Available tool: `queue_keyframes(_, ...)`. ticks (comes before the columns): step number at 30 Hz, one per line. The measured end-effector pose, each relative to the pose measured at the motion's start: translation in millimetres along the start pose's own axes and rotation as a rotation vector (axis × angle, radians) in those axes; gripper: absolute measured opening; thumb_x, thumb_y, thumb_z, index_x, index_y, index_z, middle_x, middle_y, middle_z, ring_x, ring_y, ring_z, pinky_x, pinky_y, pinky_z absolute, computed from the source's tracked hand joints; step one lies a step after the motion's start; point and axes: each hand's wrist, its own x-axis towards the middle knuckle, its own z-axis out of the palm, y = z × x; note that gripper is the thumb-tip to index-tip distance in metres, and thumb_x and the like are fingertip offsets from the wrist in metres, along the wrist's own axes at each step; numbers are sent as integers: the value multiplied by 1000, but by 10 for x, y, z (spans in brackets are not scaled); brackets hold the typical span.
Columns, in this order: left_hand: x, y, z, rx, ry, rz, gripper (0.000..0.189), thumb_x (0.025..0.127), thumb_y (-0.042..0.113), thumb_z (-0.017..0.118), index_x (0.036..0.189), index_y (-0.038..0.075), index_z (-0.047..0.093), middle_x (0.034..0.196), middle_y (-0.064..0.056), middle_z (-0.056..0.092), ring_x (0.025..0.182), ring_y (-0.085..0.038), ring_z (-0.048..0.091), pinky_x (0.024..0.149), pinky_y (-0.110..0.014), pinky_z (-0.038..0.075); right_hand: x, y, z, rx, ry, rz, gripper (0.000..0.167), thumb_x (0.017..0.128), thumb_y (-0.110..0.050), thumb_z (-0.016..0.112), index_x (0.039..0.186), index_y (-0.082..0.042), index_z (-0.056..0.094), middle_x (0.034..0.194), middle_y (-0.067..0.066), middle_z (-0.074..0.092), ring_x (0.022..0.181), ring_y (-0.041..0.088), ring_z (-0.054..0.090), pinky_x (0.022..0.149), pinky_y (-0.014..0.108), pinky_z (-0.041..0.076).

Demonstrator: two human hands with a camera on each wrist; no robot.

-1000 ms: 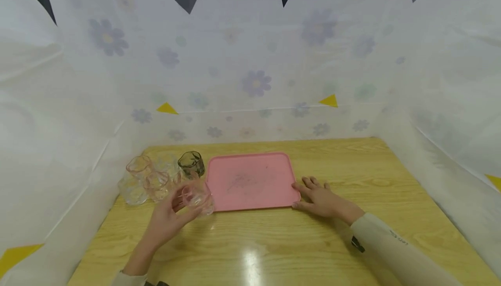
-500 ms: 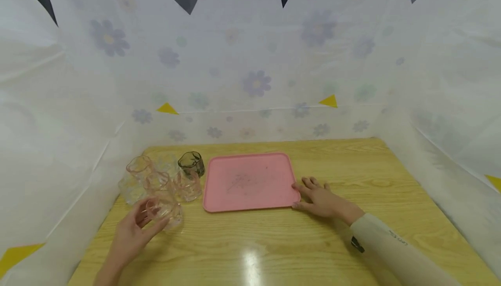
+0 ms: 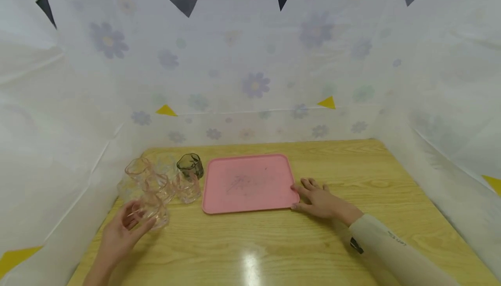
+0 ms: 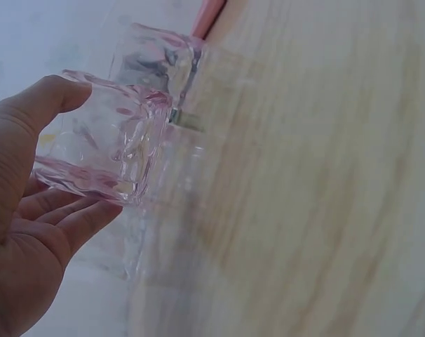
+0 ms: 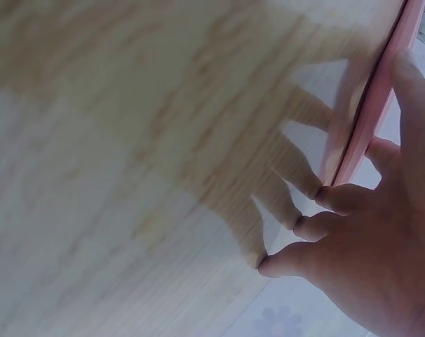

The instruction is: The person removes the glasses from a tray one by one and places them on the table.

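Note:
My left hand [image 3: 116, 235] holds a clear pink-tinted drinking glass [image 3: 158, 217] at the front of a group of glasses. In the left wrist view, the thumb lies at one side of this glass [image 4: 139, 151] and the fingers at the other. Just beyond it stands another pink-tinted glass [image 3: 188, 189]. At the right front of the pink tray [image 3: 254, 184], my right hand [image 3: 321, 203] has its fingers spread, with the fingertips on the table and the thumb and index finger at the tray's edge.
Left of the tray are more wavy glasses: pink-tinted ones [image 3: 138, 169], clear ones [image 3: 166, 164] and a dark smoky one [image 3: 190, 167] at the back. White patterned sheeting [image 3: 235, 60] encloses the wooden table [image 3: 282, 247] at the back and both sides.
My left hand has carried the pink-tinted glass leftward, from the tray's left front corner to the front of the glass group. My right hand has stayed at the tray's edge.

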Motion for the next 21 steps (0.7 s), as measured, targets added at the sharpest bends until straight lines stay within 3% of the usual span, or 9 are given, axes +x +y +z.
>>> queue_keyframes(15, 58, -114, -36, 7, -44, -107, 84, 97, 34, 79, 159, 1, 33, 152, -26, 48, 102, 27, 47, 84, 2, 46, 33, 45, 16, 7, -5, 17, 83, 102, -67, 54, 165, -17, 37, 172, 30, 20, 160, 54, 11, 117, 86, 5)
queue_keyframes(21, 50, -105, -44, -8, -57, -108, 86, 98, 32, 78, 160, -2, 29, 154, -28, 46, 103, 27, 46, 85, 3, 45, 26, 55, 22, 7, -7, 19, 84, 101, -68, 54, 166, -18, 36, 172, 29, 19, 160, 53, 11, 117, 86, 4)
